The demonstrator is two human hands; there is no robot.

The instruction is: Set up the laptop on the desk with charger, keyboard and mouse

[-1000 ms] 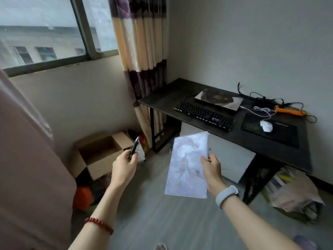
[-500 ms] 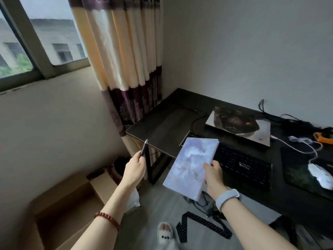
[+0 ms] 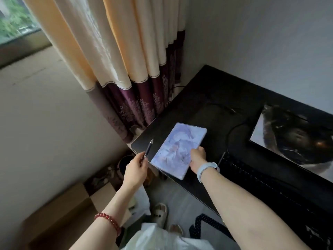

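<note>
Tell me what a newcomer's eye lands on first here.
The pale lilac illustrated notebook, gripped by the right hand over the black desk's near left corner. Beside it, the left hand pinches a dark pen. At right lies a closed laptop with dark artwork on its lid.

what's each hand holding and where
Left hand pinches a pen at its lower end; right hand grips a notebook by its right edge.
</note>
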